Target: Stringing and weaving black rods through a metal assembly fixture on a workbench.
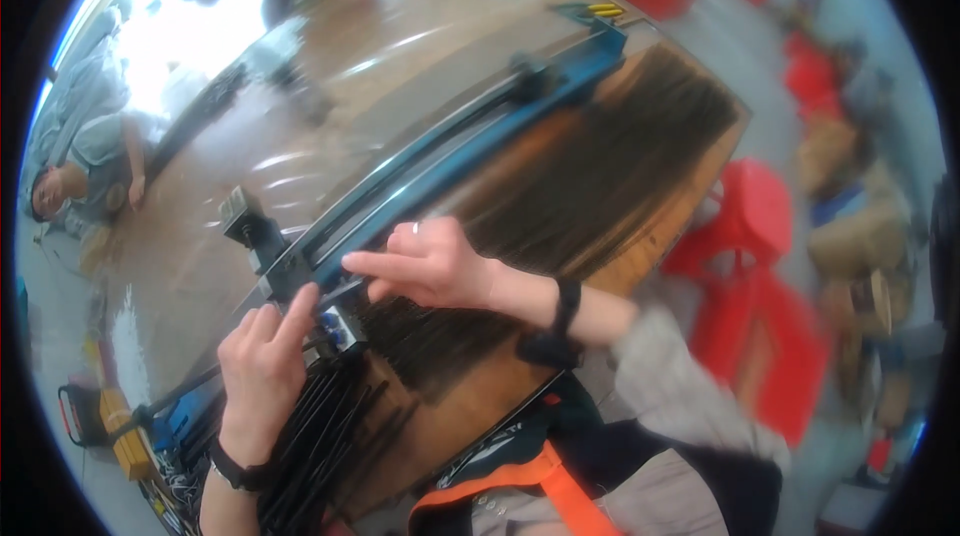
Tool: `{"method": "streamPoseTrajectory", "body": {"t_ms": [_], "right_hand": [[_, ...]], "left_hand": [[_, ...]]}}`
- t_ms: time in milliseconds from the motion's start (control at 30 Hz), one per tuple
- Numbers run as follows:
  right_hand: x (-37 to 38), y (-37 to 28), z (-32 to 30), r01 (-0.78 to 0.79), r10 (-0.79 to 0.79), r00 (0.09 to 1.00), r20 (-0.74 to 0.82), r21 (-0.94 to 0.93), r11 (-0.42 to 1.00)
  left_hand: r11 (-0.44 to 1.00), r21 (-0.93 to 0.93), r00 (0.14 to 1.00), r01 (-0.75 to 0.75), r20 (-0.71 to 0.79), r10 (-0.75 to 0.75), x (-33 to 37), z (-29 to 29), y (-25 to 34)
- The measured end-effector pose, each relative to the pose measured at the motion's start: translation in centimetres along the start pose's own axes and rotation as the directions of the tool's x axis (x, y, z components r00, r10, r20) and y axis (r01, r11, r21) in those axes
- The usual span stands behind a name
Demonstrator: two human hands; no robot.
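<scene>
A long blue metal rail tool (430,191), like a manual tile cutter, lies diagonally over the table, its black end block (288,274) in front of me. My left hand (262,366) is at that block's near side, index finger stretched forward and the others curled in. My right hand (428,264) is at the rail's near end, index finger pointing left and the rest curled. A thin dark bar passes close under the fingertips; whether either hand grips it is hidden. Beside the rail lies a broad layer of thin dark strips (590,176).
More black strips (335,436) are bundled at the near table edge. Red plastic stools (745,216) stand on the right. Yellow-handled pliers (604,11) lie at the rail's far end. Another person (100,161) is at the table's left side. Boxes and bags line the right.
</scene>
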State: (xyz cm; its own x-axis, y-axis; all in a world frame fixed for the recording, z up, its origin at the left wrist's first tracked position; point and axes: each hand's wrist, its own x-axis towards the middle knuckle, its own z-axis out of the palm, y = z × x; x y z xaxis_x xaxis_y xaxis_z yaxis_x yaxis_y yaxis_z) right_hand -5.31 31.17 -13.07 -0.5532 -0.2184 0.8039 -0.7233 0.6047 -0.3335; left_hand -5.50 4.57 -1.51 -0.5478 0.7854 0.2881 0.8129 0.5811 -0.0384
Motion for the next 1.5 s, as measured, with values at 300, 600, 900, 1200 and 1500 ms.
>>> {"method": "streamPoseTrajectory", "body": {"t_ms": [300,600,900,1200,1500], "right_hand": [[-0.1,5.3,3.0,-0.225,0.225,0.974,0.021,-0.018,0.974],[11.8,-0.8,15.1,-0.047,-0.068,0.959,0.275,0.392,0.919],[12.5,-2.3,16.9,0.308,-0.284,0.895,0.345,-0.017,0.951],[4.3,10.8,-0.8,0.143,-0.085,0.986,0.144,-0.46,0.876],[2.4,11.6,-5.7,-0.031,0.097,0.991,0.093,-0.546,0.837]], "left_hand": [[0.878,0.126,0.863,0.461,-0.295,-0.41,-8.7,-6.7,-10.1],[0.874,0.056,0.82,0.483,-0.378,-0.43,-15.3,-8.6,-8.7],[0.777,-0.055,0.739,0.627,-0.275,-0.616,-18.6,-6.4,-9.0],[0.832,0.051,0.833,0.553,-0.076,-0.549,-16.4,-1.5,-11.9],[0.886,-0.209,0.898,0.414,-0.062,-0.435,-6.3,7.0,-12.0]]}}
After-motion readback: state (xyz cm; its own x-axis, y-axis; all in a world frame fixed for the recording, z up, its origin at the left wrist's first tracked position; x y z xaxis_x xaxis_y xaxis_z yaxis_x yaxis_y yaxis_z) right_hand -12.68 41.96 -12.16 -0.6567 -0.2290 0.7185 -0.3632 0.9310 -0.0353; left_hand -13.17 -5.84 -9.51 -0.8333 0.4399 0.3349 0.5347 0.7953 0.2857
